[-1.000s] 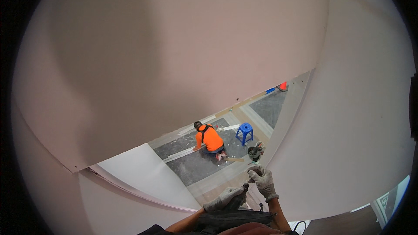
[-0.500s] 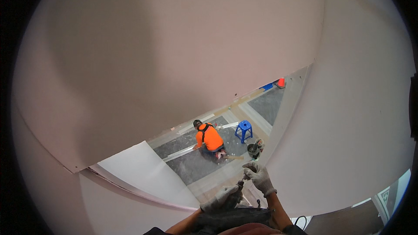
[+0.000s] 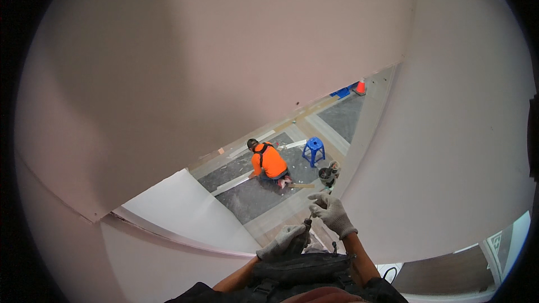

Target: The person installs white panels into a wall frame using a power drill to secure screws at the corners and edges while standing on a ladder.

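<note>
Both my hands wear light grey gloves and meet low in the view, in front of a black bag (image 3: 303, 269) at my body. My left hand (image 3: 282, 242) is closed round a dark drill-like tool (image 3: 306, 232), its narrow nose pointing up toward the other hand. Just above that nose, my right hand (image 3: 332, 213) has its thumb and fingers pinched together. Whatever it pinches is too small to make out.
Large pinkish boards (image 3: 236, 50) spread above, and a pale curved wall panel (image 3: 438, 151) rises at the right. Far below, a person in an orange top (image 3: 269, 161) crouches near a blue stool (image 3: 314, 148), buckets (image 3: 327, 175) and an orange cone (image 3: 360, 88).
The view has shifted slightly, so the floor and the boards' lower edge sit higher. My hands stay together at the tool's nose, the right a little higher in view.
</note>
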`<state>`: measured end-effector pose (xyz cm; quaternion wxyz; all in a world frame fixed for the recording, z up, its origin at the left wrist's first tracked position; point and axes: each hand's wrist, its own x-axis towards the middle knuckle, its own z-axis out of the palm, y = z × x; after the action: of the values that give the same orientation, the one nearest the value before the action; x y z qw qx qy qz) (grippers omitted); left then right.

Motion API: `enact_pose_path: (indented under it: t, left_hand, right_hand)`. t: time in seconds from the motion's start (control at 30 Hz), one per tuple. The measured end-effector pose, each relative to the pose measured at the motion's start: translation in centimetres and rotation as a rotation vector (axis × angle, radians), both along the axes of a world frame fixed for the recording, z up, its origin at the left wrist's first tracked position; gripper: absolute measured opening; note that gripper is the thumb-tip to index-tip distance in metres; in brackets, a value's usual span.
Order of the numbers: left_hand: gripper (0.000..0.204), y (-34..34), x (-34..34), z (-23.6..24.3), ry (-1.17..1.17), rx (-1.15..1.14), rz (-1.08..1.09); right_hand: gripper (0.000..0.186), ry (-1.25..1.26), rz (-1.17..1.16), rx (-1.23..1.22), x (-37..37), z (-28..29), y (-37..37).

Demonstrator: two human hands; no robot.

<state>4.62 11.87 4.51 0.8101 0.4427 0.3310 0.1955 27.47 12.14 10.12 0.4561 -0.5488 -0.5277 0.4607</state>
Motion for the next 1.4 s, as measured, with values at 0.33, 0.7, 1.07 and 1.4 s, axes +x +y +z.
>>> enact_pose_path:
  t: [0.33, 0.7, 1.07, 1.4]
  left_hand:
    - [0.047, 0.2, 2.2, 4.6, -0.143, 0.080, 0.319]
    - [0.049, 4.8, 5.3, 15.7, -0.334, 0.149, 0.584]
    - [0.057, 3.2, 7.9, 18.7, -0.695, 0.067, 0.402]
    - [0.065, 6.0, 1.6, 16.0, -0.780, 0.564, 0.378]
  right_hand:
    - [0.063, 0.334, -0.053, 0.030, -0.3, -3.3, -4.1]
    - [0.116, 0.010, 0.091, 0.311, -3.2, -4.2, -6.8]
    - [0.105, 0.140, -0.491, 0.425, -2.6, -9.1, -4.9]
    - [0.041, 0.202, -0.513, 0.869, -3.5, 4.4, -9.6]
